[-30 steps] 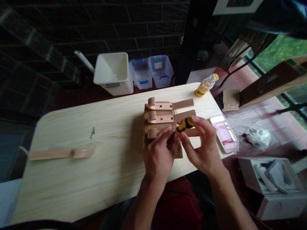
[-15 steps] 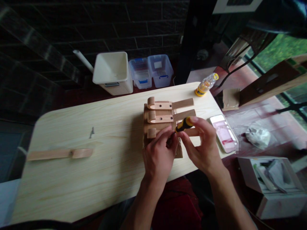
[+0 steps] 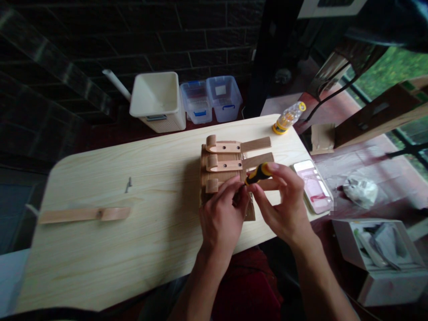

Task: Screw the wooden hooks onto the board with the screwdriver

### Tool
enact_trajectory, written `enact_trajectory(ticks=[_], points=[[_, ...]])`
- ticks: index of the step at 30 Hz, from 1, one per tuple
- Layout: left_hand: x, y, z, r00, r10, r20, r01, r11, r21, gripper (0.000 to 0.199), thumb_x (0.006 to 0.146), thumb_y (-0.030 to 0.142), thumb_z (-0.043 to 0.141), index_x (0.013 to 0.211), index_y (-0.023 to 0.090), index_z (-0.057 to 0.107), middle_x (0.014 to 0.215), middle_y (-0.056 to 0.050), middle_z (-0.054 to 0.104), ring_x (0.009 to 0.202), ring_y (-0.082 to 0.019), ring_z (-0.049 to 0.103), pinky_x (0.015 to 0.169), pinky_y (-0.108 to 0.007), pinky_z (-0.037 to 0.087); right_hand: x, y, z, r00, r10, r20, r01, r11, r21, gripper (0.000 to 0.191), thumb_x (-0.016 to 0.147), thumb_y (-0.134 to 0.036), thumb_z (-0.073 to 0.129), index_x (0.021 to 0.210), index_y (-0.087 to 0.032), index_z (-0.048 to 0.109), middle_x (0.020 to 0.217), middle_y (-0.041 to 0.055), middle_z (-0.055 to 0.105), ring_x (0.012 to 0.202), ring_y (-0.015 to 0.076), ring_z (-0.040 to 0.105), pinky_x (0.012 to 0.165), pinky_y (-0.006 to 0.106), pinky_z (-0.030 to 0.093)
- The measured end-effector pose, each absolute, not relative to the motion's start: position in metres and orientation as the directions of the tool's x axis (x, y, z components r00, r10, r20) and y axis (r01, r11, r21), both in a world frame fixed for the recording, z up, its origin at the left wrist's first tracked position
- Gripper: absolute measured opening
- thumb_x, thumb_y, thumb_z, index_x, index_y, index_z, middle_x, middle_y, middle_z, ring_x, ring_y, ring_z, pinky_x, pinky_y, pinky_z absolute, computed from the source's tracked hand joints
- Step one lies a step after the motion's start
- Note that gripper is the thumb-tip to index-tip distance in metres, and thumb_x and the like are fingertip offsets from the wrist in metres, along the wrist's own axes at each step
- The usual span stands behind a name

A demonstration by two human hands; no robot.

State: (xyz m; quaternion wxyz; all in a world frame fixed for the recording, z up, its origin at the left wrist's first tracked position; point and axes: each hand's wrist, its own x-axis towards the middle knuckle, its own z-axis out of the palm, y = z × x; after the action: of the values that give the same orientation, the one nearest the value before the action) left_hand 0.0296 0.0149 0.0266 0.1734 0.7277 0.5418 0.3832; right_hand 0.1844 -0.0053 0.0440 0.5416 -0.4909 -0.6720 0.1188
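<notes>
My right hand (image 3: 286, 205) grips a yellow and black screwdriver (image 3: 257, 174) by its handle, thumb and fingers pinched round it. Its shaft slants down to my left hand (image 3: 223, 214), whose fingers are closed at the tip; what they pinch is hidden. Both hands are over the third of three curled wooden strips, a piece of which (image 3: 211, 186) shows beside my left fingers. Two more strips, the far one (image 3: 227, 147) and the middle one (image 3: 225, 165), each show two dark screw heads. All lie across a brown cardboard box (image 3: 203, 196).
On the pale wooden table (image 3: 150, 249) lie another wooden strip (image 3: 76, 215), loose screws (image 3: 129, 184) and a phone-like white and pink case (image 3: 312, 187). A clear bottle with yellow ends (image 3: 288, 118) stands at the far right corner. Bins (image 3: 157, 96) stand behind the table.
Almost nothing differs. The whole view has shifted very slightly; both hands keep their grip and the screwdriver stays at the same spot.
</notes>
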Motion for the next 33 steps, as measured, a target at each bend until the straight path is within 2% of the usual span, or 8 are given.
enact_trajectory(ticks=[4, 8, 11, 23, 29, 33], points=[[0.0294, 0.0147, 0.0256, 0.118, 0.920, 0.373, 0.655, -0.355, 0.667, 0.011, 0.103, 0.029, 0.081, 0.111, 0.024, 0.086, 0.117, -0.008, 0.090, 0.096, -0.024, 0.089, 0.082, -0.030, 0.070, 0.1844, -0.0044, 0.0437, 0.066, 0.786, 0.615, 0.519, 0.499, -0.694, 0.080, 0.101, -0.004, 0.073, 0.166, -0.042, 0.045, 0.140, 0.0056, 0.071, 0.123, 0.0257, 0.075, 0.102, 0.048, 0.071], [0.0292, 0.0144, 0.0263, 0.122, 0.934, 0.337, 0.656, -0.330, 0.679, 0.013, 0.103, 0.027, 0.079, 0.114, 0.025, 0.086, 0.120, -0.006, 0.089, 0.094, -0.022, 0.088, 0.081, -0.029, 0.070, 0.1846, -0.0062, 0.0436, 0.063, 0.794, 0.605, 0.521, 0.490, -0.698, 0.080, 0.101, -0.005, 0.074, 0.167, -0.040, 0.045, 0.145, 0.0074, 0.070, 0.128, 0.0277, 0.074, 0.107, 0.052, 0.070], [0.0293, 0.0146, 0.0270, 0.125, 0.933, 0.338, 0.648, -0.335, 0.684, 0.013, 0.104, 0.027, 0.078, 0.115, 0.025, 0.085, 0.121, -0.006, 0.089, 0.099, -0.022, 0.088, 0.085, -0.029, 0.070, 0.1845, -0.0072, 0.0443, 0.061, 0.808, 0.586, 0.495, 0.485, -0.720, 0.079, 0.101, -0.005, 0.072, 0.167, -0.040, 0.044, 0.146, 0.0082, 0.070, 0.127, 0.0281, 0.076, 0.104, 0.052, 0.072], [0.0293, 0.0143, 0.0278, 0.123, 0.933, 0.339, 0.635, -0.337, 0.695, 0.013, 0.102, 0.023, 0.081, 0.115, 0.024, 0.085, 0.124, -0.005, 0.089, 0.101, -0.022, 0.088, 0.084, -0.029, 0.070, 0.1851, -0.0035, 0.0432, 0.065, 0.781, 0.621, 0.507, 0.510, -0.695, 0.082, 0.100, -0.002, 0.073, 0.166, -0.042, 0.046, 0.141, 0.0041, 0.072, 0.127, 0.0236, 0.075, 0.108, 0.047, 0.069], [0.0285, 0.0143, 0.0277, 0.128, 0.931, 0.342, 0.640, -0.341, 0.689, 0.013, 0.102, 0.024, 0.081, 0.114, 0.024, 0.085, 0.124, -0.006, 0.089, 0.094, -0.021, 0.088, 0.079, -0.028, 0.070, 0.1850, -0.0047, 0.0425, 0.075, 0.787, 0.613, 0.510, 0.498, -0.701, 0.080, 0.100, -0.004, 0.073, 0.166, -0.041, 0.046, 0.142, 0.0051, 0.071, 0.127, 0.0255, 0.074, 0.109, 0.049, 0.069], [0.0288, 0.0145, 0.0281, 0.127, 0.924, 0.361, 0.627, -0.357, 0.692, 0.012, 0.102, 0.023, 0.081, 0.114, 0.022, 0.085, 0.123, -0.007, 0.089, 0.099, -0.022, 0.088, 0.083, -0.028, 0.070, 0.1847, -0.0064, 0.0433, 0.070, 0.806, 0.588, 0.482, 0.488, -0.727, 0.080, 0.101, -0.003, 0.071, 0.167, -0.040, 0.045, 0.145, 0.0070, 0.069, 0.130, 0.0269, 0.074, 0.108, 0.050, 0.070]])
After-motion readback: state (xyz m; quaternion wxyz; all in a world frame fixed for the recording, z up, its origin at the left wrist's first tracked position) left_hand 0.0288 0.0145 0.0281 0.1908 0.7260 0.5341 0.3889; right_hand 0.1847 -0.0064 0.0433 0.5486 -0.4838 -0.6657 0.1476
